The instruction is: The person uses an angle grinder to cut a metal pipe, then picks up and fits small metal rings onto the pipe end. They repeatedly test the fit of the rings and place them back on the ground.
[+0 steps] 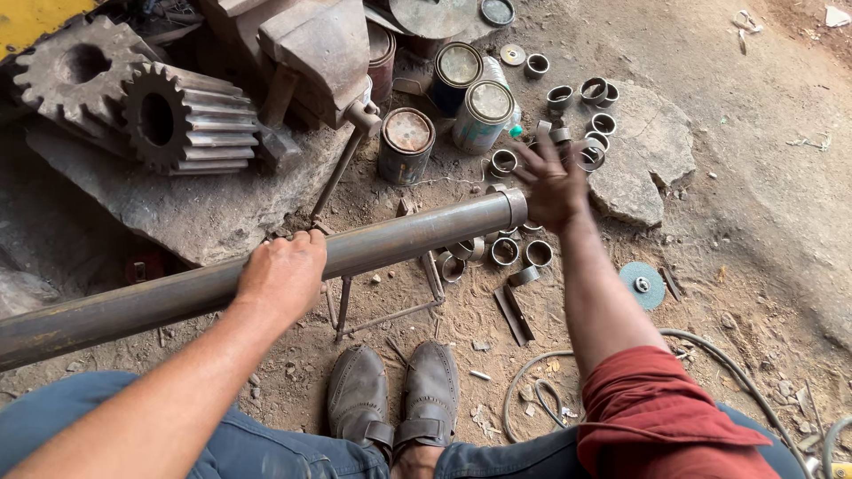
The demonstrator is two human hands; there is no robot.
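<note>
Gripping firmly, my left hand [282, 273] is wrapping its grip over the long steel pipe [266, 270], which is lying across my knees and running from the lower left up to its collared end near the middle of the view. My right hand [555, 184] is hovering just past that pipe end with its grip spread wide and holding nothing; it is blurred, so I cannot tell whether a fingertip is touching anything.

Scattered metal rings [581, 115] are lying on the dirt floor [745, 177] around and beyond that hand, with a few more rings under the pipe end. Three tin cans [406, 145] are standing just beyond the pipe, and a vise handle [342, 160] is slanting down toward the pipe from the vise [315, 44] above. Two large gears [160, 111] are resting at the upper left. A blue grinding disc [642, 285] is lying right of my forearm, a flat stone [643, 160] is sitting beside the rings, and a hose [710, 350] is curling near my shoes [395, 395].
</note>
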